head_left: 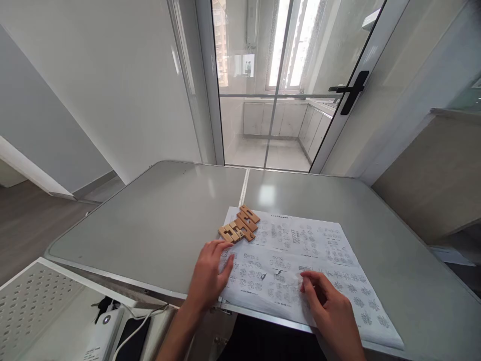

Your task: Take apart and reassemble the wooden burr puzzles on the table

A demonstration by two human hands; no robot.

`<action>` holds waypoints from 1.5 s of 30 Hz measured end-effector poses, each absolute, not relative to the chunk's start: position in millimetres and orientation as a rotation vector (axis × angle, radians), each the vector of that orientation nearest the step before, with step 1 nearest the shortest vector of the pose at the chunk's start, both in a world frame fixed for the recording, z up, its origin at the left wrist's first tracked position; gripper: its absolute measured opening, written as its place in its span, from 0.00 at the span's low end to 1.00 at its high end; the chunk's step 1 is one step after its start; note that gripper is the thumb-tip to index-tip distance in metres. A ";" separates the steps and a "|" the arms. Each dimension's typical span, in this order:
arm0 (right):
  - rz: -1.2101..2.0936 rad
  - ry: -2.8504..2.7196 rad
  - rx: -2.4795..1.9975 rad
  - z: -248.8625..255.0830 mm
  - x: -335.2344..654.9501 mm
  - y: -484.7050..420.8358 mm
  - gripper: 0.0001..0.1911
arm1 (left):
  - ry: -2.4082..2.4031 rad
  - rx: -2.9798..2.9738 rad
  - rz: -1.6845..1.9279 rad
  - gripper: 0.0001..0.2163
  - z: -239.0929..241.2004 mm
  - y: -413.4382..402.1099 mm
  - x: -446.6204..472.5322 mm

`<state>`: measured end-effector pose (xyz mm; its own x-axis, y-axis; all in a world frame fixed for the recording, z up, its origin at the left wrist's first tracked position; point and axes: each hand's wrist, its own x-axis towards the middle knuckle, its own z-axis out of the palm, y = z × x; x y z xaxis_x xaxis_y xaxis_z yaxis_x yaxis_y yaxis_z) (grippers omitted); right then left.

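My left hand (210, 273) rests at the near left edge of a printed paper sheet (311, 311), thumb apart from the fingers. Its fingertips are just below a cluster of flat wooden puzzle pieces (246, 222), some with cut-out slots and dark markings. They lie close together at the sheet's upper left corner. Over the lower middle of the sheet is my right hand (330, 303), its thumb and forefinger brought together. Whatever may be between those fingertips is hidden. Two small dark marks (278, 273) show on the paper between my hands; I cannot tell what they are.
The sheet lies on a grey folding table (158, 215) with a metal seam. At lower left, a white perforated holder (41, 306) stands beside a white device (103, 336) with a cable. Behind the table is a glass door (278, 100) with a black handle (351, 93).
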<state>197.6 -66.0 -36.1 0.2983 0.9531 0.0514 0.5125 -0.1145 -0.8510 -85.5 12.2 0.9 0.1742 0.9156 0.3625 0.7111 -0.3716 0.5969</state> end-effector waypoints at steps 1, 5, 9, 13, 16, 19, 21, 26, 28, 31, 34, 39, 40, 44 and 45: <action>0.682 -1.333 -1.753 -36.4 198.1 -65.7 0.21 | 1.503 2.218 0.998 0.11 1.6 12.9 -75.0; 0.695 -1.361 -1.752 -38.8 200.0 -64.5 0.21 | 1.279 2.368 0.879 0.21 -0.7 19.7 -30.0; 0.716 -1.343 -1.764 -39.8 199.2 -64.8 0.21 | 1.266 2.461 0.719 0.32 -18.7 38.7 -0.5; 0.735 -1.313 -1.764 -40.0 198.1 -65.3 0.22 | 1.391 2.532 0.680 0.39 -41.5 64.1 14.7; 0.734 -1.307 -1.755 -40.6 198.2 -64.8 0.22 | 1.483 2.559 0.636 0.40 -49.5 78.2 25.2; 0.731 -1.313 -1.753 -41.3 198.4 -64.4 0.22 | 1.608 2.533 0.559 0.40 -48.5 84.8 34.5; 0.737 -1.315 -1.763 -41.7 198.5 -64.4 0.22 | 1.657 2.523 0.476 0.39 -45.4 85.9 38.0; 0.772 -1.319 -1.781 -42.8 198.9 -64.9 0.23 | 1.640 2.544 0.364 0.37 -37.8 84.2 35.7; 0.774 -1.318 -1.778 -43.3 198.8 -65.0 0.23 | 1.614 2.542 0.359 0.37 -35.5 83.2 33.1; 0.765 -1.314 -1.770 -44.5 198.5 -65.0 0.24 | 1.567 2.524 0.373 0.36 -33.4 81.4 30.7; 0.754 -1.318 -1.764 -45.6 198.5 -65.0 0.23 | 1.523 2.515 0.405 0.36 -34.4 79.1 30.0; 0.736 -1.320 -1.753 -44.8 198.8 -65.1 0.22 | 1.485 2.538 0.490 0.35 -42.5 76.9 28.3; 0.732 -1.320 -1.753 -44.3 198.7 -65.0 0.22 | 1.478 2.543 0.509 0.35 -43.9 77.2 27.9; 0.717 -1.328 -1.756 -42.7 198.3 -63.9 0.22 | 1.528 2.544 0.611 0.31 -45.8 80.1 29.5; 0.715 -1.329 -1.757 -42.4 198.2 -63.6 0.22 | 1.564 2.543 0.643 0.30 -45.5 81.0 30.8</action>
